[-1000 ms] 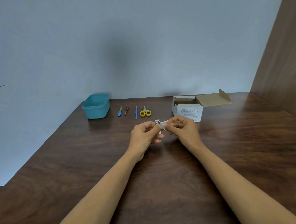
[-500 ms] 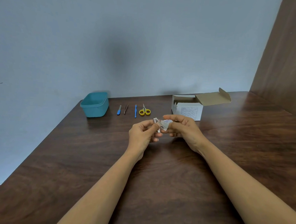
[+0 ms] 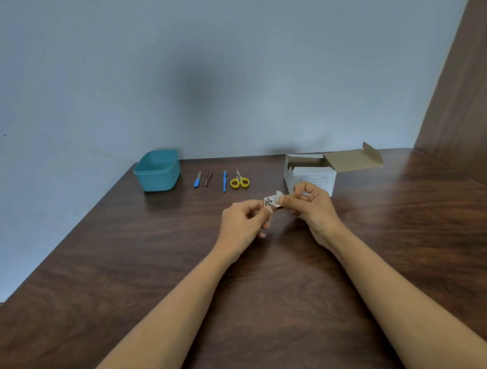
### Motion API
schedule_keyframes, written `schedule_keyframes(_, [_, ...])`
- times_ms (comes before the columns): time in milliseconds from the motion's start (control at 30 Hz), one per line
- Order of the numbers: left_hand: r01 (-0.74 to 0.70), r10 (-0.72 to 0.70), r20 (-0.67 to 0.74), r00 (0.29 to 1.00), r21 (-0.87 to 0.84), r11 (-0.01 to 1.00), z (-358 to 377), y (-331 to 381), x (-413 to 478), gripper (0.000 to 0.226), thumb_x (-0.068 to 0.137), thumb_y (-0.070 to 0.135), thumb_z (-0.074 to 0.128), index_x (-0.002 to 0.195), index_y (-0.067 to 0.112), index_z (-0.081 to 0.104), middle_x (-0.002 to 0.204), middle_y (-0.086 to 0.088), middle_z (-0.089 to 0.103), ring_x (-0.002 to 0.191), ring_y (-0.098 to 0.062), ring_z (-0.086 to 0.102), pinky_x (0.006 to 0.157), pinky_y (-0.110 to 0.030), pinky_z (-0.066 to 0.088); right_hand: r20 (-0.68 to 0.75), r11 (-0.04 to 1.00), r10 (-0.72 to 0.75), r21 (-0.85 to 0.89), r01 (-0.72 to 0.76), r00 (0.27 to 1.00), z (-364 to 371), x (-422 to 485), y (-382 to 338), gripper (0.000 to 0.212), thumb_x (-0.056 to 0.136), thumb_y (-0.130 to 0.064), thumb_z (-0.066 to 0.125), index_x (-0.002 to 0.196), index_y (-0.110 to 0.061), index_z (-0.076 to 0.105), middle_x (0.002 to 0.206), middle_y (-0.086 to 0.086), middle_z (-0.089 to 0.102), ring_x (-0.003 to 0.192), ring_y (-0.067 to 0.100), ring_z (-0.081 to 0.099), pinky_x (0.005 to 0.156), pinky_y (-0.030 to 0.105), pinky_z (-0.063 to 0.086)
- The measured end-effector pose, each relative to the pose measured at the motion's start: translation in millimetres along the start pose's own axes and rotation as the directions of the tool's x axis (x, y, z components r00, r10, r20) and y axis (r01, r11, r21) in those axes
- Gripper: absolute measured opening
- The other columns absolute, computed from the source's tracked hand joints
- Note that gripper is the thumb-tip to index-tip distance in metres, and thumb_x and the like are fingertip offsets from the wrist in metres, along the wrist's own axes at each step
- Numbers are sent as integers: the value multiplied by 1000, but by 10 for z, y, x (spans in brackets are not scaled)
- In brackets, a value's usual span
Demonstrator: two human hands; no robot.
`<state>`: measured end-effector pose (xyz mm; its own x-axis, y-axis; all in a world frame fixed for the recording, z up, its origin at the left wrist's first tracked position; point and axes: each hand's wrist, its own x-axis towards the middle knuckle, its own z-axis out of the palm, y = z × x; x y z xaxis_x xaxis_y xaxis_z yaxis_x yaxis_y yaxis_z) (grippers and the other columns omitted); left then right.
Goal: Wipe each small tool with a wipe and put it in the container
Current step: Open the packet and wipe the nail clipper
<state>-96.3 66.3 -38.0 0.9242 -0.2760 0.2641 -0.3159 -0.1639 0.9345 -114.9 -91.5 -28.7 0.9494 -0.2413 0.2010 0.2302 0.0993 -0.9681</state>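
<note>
Bench (image 3: 148, 264), dark wood. Container (image 3: 157, 171): teal, open-topped, far left. Right of it, in a row: file (image 3: 197, 179), tweezers (image 3: 208, 177), blue pick (image 3: 224, 181), scissors (image 3: 240, 181). Further right: left hand (image 3: 243, 226) and right hand (image 3: 313, 207), each pinching one end of a wipe packet (image 3: 272, 201), off the bench. Farthest right: carton (image 3: 310, 173), flap open.

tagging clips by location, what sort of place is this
Likely a plain indoor desk corner, home or office: dark wooden table, bare pale wall behind, wood panel on the right.
</note>
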Motion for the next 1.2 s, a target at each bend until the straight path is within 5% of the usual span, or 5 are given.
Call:
schedule_keyframes(367, [-117, 121, -42, 992, 92, 989, 22, -8, -15, 18, 90, 25, 66, 80, 13, 73, 60, 0, 64, 56, -8, 58, 51, -25, 53, -152, 901, 216, 412, -137, 964, 6, 23, -35, 15, 80, 1, 69, 78, -12, 61, 61, -2, 67, 60, 8, 58, 51, 14, 46])
schedule_keyframes(700, [-126, 132, -107, 986, 63, 990, -6, 1, -21, 9, 90, 27, 66, 89, 23, 74, 69, -1, 70, 60, -6, 61, 56, -24, 51, 53, 842, 339, 429, -328, 939, 176, -71, -31, 8, 85, -4, 63, 86, -8, 69, 64, -2, 69, 56, 3, 60, 54, 11, 47])
schedule_keyframes(900, [-169, 183, -46, 982, 215, 962, 1, -35, 1, 18, 88, 29, 67, 74, 19, 72, 54, 6, 60, 53, -18, 53, 56, -31, 46, 33, 844, 330, 437, -311, 943, 188, -61, -17, 8, 85, -6, 64, 86, -11, 70, 63, -5, 67, 60, 3, 52, 53, 10, 43])
schedule_keyframes(1033, [-167, 178, -30, 984, 229, 959, -2, -43, 9, 26, 89, 28, 66, 70, 11, 69, 49, 10, 51, 47, -4, 39, 50, -17, 31, -32, 900, 241, 381, -211, 970, 239, -81, 2, 8, 82, -7, 68, 86, -13, 71, 66, -8, 68, 57, 1, 51, 52, 12, 40])
schedule_keyframes(1200, [-194, 190, 42, 981, 254, 948, 9, -13, -12, 21, 90, 24, 64, 77, 9, 72, 59, 1, 64, 52, -4, 51, 53, -16, 39, -61, 983, 58, 176, -46, 996, 267, -109, 28, 11, 68, -19, 76, 79, -16, 75, 76, -4, 71, 63, 0, 56, 56, 13, 39])
